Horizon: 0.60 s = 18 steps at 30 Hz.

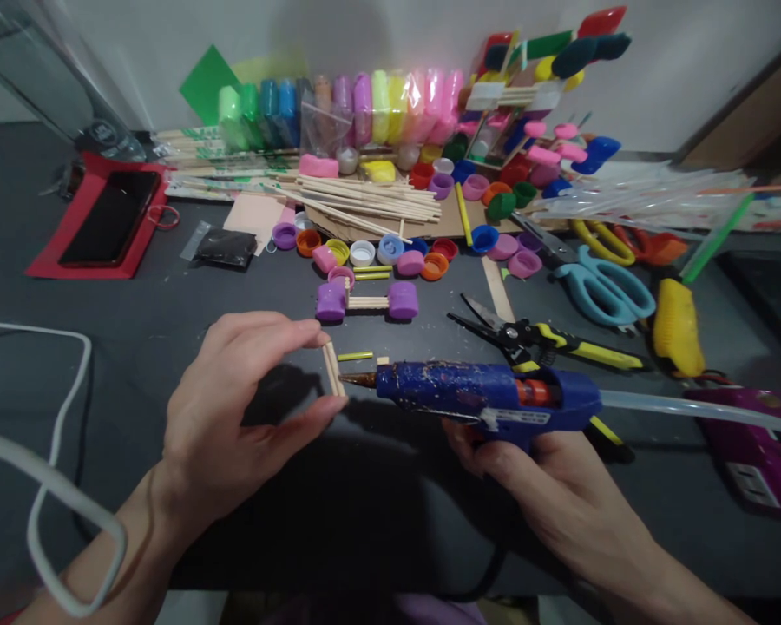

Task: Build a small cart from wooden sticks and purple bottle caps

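Between the thumb and fingertips of my left hand (234, 391) is a small bundle of short wooden sticks (333, 369), pinched by its two ends. My right hand (534, 477) grips a blue hot glue gun (469, 395) by its handle. The gun's metal nozzle points left, its tip at the side of the sticks. A long clear glue stick (690, 408) runs out of its back. Just beyond, two purple blocks (403, 300) joined by short sticks lie on the table. A short yellow stick (355, 356) rests behind the nozzle.
Yellow-and-black cutting pliers (553, 340) and blue-handled scissors (608, 286) lie right of centre. Behind are coloured bottle caps (363, 253), wooden skewers (370, 201) and clay packs (338, 108). A white cable (71, 391) loops at left, near a phone (110, 217). A purple power strip (748, 443) sits right.
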{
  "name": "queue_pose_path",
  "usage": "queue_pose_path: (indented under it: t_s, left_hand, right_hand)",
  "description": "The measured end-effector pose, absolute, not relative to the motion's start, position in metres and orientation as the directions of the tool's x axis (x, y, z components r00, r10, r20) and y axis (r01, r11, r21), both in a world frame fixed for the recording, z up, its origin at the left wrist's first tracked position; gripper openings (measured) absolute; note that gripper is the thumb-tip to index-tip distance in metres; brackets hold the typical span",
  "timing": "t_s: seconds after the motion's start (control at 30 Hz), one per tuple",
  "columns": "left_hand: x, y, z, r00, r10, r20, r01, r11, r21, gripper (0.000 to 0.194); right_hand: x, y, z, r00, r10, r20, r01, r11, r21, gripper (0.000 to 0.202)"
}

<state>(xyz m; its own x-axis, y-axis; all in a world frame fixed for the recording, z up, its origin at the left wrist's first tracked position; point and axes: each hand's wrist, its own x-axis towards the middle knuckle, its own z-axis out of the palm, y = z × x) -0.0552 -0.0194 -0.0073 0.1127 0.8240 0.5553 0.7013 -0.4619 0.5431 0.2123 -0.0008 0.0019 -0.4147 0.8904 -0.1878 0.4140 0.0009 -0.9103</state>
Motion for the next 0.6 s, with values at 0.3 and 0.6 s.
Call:
queue_pose_path:
  t_s: [0.3, 0.6]
  left_hand:
    - [-0.0568, -0.0178, -0.0088, 0.108, 0.79, 0.603, 0.692, -0.496, 0.525, 0.057]
    - [-0.0552, -0.0185, -0.0083, 0.09, 0.804, 0.588, 0.705, -0.468, 0.533, 0.057]
  right_hand:
    - [0.2139, -0.0015, 0.0032, -0.437, 0.885, -0.161, 0.378, 0.018, -0.926, 0.024]
    - [0.2158, -0.0011, 0.0016, -0.433, 0.879, -0.198, 0.396, -0.012, -0.918, 0.024]
